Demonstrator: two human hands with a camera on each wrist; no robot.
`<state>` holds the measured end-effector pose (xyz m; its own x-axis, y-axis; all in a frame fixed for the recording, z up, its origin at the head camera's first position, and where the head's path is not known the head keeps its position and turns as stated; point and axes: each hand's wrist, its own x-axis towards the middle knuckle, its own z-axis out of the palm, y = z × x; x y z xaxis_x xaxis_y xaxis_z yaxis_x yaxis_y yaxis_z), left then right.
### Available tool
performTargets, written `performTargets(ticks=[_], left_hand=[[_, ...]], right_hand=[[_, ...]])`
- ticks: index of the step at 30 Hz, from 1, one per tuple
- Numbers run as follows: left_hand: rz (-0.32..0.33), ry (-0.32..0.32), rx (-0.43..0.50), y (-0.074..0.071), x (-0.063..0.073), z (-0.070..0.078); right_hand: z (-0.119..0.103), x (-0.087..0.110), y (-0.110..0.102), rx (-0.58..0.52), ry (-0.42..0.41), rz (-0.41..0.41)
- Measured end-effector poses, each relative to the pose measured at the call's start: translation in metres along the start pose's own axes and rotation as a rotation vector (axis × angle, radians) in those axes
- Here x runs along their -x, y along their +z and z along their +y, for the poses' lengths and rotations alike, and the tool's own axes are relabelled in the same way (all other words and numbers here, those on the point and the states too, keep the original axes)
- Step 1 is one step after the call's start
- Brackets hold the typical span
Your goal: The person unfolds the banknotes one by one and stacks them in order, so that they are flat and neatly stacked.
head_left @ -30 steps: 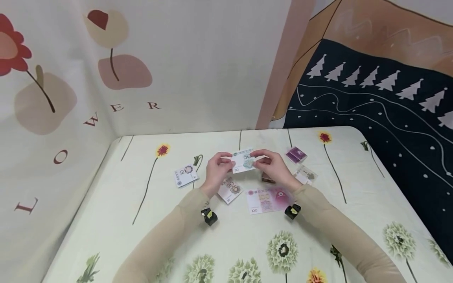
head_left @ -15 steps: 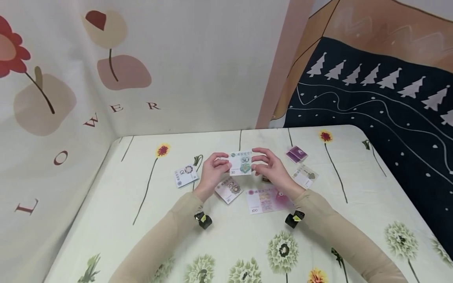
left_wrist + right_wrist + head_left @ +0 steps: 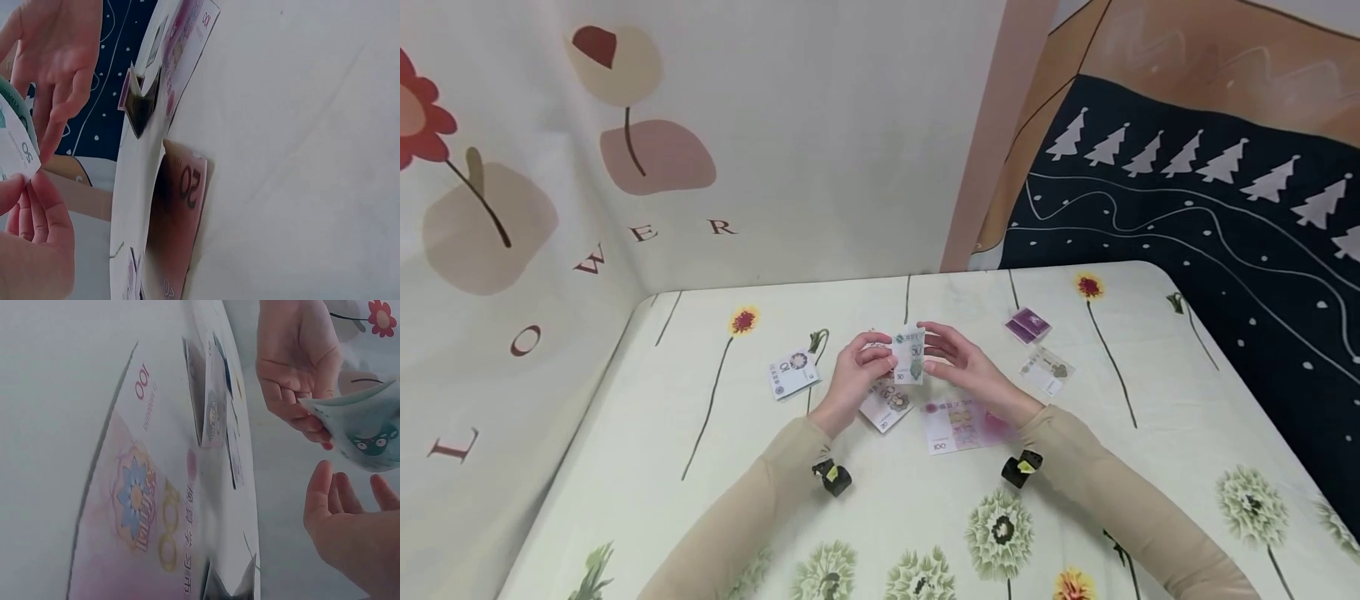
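My left hand (image 3: 856, 377) pinches the left edge of a green 50 banknote (image 3: 907, 357), held up over the table. The note is bent over into a loop, as the right wrist view shows. My right hand (image 3: 970, 371) is at the note's right side, fingers spread and loosely curved, close to the bend. Beneath the hands lies a folded brown 20 banknote (image 3: 886, 406), also in the left wrist view. A pink 100 banknote (image 3: 949, 427) lies flat below my right wrist, partly covered by it.
To the left is a folded 10 banknote (image 3: 793, 373). At the right lie a folded purple banknote (image 3: 1028, 325) and a pale banknote (image 3: 1047, 371). The table (image 3: 700, 517) has a flowered cloth, with a hanging curtain (image 3: 820, 142) behind it.
My right fingers have let go of the green 50 banknote's right edge. The note has turned more upright and looks narrower as it bends over; my right hand has shifted slightly left.
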<state>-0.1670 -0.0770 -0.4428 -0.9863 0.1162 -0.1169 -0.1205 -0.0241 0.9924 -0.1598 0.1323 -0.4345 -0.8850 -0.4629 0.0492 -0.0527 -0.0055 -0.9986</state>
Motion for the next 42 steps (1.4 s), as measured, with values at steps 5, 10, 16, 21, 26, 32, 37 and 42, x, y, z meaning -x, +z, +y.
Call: performTargets(ticks=[5,10,16,21,26,32,37,42], left_hand=[[-0.035,0.027,0.015,0.003,0.002,-0.001],[-0.045,0.035,0.034,0.003,0.003,-0.004],[-0.018,0.026,0.026,-0.001,0.004,-0.004],[0.005,0.009,0.060,-0.004,0.005,-0.002],[0.022,0.010,0.036,-0.008,0.006,-0.001],[0.030,0.023,0.019,-0.013,0.006,-0.002],[0.039,0.019,0.010,-0.015,0.008,-0.004],[0.038,0.028,-0.016,-0.016,0.010,-0.007]], right_hand=[[0.000,0.001,0.005,0.011,-0.051,-0.015],[-0.001,0.001,0.008,-0.001,-0.087,0.021],[-0.002,0.000,0.006,0.026,-0.118,0.103],[-0.007,0.001,0.003,0.036,-0.054,0.149],[-0.009,0.004,0.000,0.012,-0.023,0.153],[-0.009,0.008,-0.009,0.012,-0.017,0.177],[-0.006,0.011,-0.018,0.075,0.013,0.199],[-0.001,0.014,-0.026,0.079,0.082,0.202]])
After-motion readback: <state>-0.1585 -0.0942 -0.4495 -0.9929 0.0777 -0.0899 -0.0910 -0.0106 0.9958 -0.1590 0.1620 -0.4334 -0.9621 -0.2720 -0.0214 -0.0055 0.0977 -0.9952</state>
